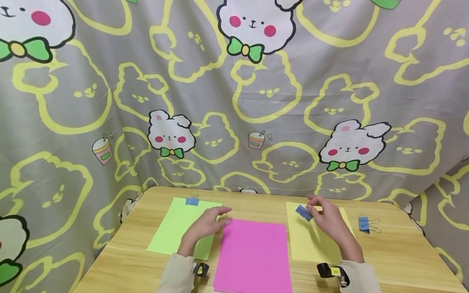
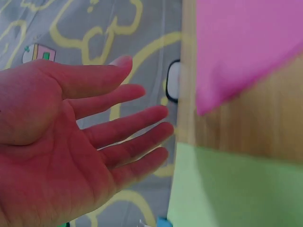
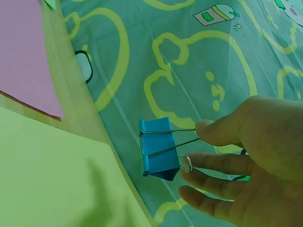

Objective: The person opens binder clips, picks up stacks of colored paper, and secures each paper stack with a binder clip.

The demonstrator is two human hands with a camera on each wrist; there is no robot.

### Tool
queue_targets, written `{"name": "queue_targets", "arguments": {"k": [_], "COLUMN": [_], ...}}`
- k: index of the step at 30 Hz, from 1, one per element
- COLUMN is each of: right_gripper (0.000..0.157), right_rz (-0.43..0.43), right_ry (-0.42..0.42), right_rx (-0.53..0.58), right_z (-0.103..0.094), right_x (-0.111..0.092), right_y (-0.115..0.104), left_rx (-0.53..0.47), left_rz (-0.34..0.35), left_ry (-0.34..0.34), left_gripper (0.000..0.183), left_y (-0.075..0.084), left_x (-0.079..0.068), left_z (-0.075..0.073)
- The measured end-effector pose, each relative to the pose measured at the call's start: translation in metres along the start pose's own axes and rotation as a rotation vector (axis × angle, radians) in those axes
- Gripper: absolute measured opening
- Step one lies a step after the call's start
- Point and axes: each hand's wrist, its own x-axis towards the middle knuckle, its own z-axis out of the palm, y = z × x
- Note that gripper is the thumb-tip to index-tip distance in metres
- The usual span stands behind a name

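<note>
A blue binder clip [image 3: 160,149] is pinched by its wire handles between the thumb and fingers of my right hand [image 1: 327,215], above the yellow paper [image 1: 307,244]. My left hand [image 1: 209,223] hovers with its fingers extended and nothing in them, over the gap between the green paper [image 1: 165,234] and the pink paper [image 1: 253,256]. In the left wrist view the palm of the left hand [image 2: 71,142] shows bare, thumb apart from the fingers. Another blue binder clip [image 1: 192,201] sits on the top edge of the green paper.
To the right of the yellow paper a third blue binder clip [image 1: 364,224] lies on the wooden table [image 1: 395,252]. A grey curtain [image 1: 220,97] with yellow outlines and rabbit prints hangs behind the table's back edge and along its sides.
</note>
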Motion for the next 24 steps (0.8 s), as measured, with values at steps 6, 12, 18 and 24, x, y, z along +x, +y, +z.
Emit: {"name": "queue_targets", "arguments": {"k": [6,12,18,24], "right_gripper": [0.009,0.006,0.006,0.007], "right_rz": [0.018,0.045,0.057,0.058], "right_ry": [-0.010,-0.022,-0.007,-0.006], "right_rx": [0.010,0.018,0.015,-0.005], "right_z": [-0.007,-0.010,-0.015,-0.020], "right_x": [0.001,-0.001,-0.006,-0.008], "right_y": [0.005,0.012,0.017,0.019], "left_rx": [-0.022,0.115,0.217,0.435], "left_rz": [-0.002,0.030,0.023,-0.026], "left_ry": [-0.088,-0.107,-0.098,-0.078], "left_gripper": [0.040,0.045,0.048,0.062], "left_y": [0.012,0.020,0.027,0.036], "left_x": [0.017,0.023,0.028,0.029], "left_z": [0.015,0.034,0.051,0.068]}}
